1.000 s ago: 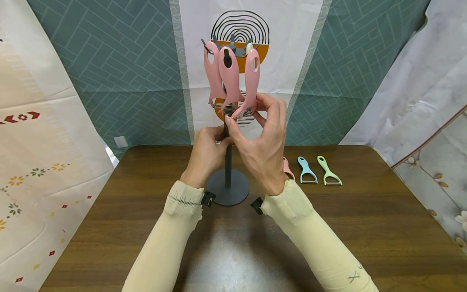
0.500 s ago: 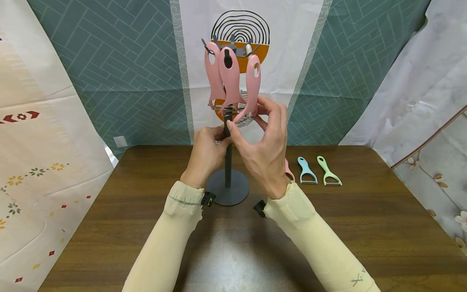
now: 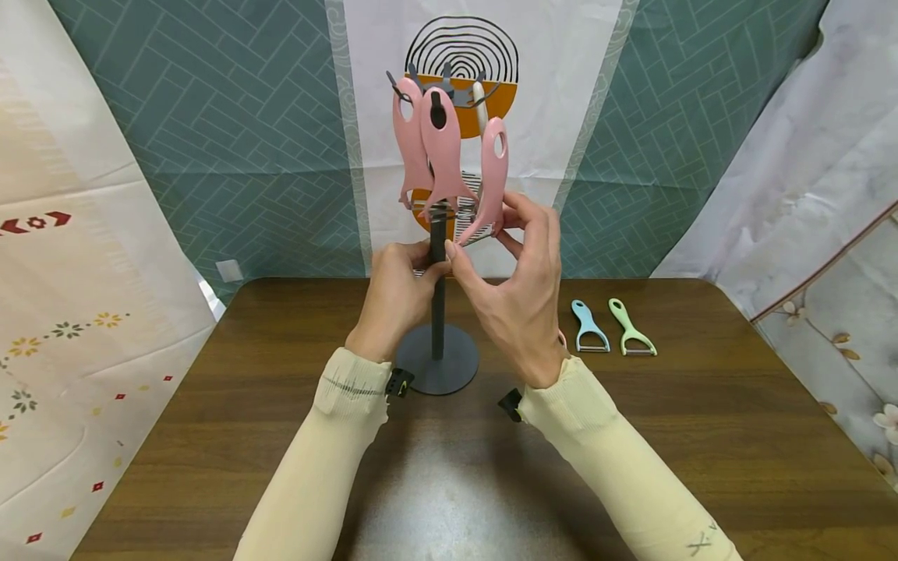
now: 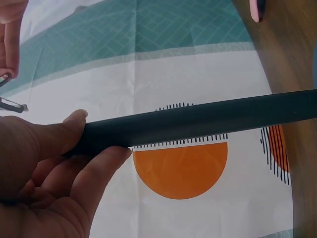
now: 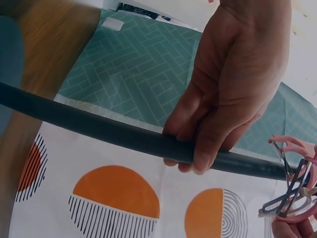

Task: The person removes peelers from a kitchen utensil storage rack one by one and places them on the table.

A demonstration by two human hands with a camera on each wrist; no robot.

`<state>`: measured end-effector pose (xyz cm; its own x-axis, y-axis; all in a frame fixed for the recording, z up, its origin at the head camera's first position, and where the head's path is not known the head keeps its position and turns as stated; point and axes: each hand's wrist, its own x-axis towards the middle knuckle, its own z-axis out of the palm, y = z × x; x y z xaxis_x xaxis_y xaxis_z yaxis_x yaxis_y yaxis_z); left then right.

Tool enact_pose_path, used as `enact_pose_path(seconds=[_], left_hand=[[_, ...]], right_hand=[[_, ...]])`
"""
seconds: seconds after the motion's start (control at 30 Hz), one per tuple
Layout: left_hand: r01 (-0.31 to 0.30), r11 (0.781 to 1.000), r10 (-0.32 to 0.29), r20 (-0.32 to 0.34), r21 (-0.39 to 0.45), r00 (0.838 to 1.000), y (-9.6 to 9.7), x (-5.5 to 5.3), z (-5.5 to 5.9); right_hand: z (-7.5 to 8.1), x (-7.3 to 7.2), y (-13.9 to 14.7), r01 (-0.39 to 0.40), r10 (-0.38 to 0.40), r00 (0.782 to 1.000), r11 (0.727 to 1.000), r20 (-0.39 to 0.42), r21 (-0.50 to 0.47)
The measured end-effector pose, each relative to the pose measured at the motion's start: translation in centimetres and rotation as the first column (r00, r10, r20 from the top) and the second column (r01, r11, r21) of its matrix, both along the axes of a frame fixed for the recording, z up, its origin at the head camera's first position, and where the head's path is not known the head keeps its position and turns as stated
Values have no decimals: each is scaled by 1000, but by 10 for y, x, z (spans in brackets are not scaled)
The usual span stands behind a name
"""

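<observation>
Pink peeler (image 3: 495,167) held upright, handle end up, beside a dark grey stand with a slim pole (image 3: 438,312); its handle hole sits below the stand's hooks (image 3: 459,97). The person's right hand (image 3: 521,292) pinches its lower, bladed end between thumb and fingers. The left hand (image 3: 396,288) grips the pole, fingers curled round it, as the left wrist view also shows. To the left of the held peeler, 2 pink peelers (image 3: 441,144) hang from the hooks; a white handle (image 3: 480,105) shows just behind its top. On the brown wooden worktop (image 3: 701,452) stands the round base (image 3: 456,370); to its right lie a blue peeler (image 3: 585,318) and a green peeler (image 3: 626,321), side by side.
</observation>
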<state>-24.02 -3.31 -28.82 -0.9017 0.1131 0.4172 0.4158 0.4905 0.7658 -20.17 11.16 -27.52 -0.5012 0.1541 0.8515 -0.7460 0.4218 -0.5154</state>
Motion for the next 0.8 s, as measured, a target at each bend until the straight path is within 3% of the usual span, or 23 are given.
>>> enact_pose_path(seconds=[0.47, 0.8], left_hand=[[13, 1000, -13, -14, 8, 1000, -1, -1, -1], [18, 1000, -18, 12, 13, 1000, -1, -1, -1]], right_hand=[[-5, 1, 7, 37, -37, 999, 999, 4, 36], [-10, 1, 14, 52, -54, 998, 996, 24, 70]])
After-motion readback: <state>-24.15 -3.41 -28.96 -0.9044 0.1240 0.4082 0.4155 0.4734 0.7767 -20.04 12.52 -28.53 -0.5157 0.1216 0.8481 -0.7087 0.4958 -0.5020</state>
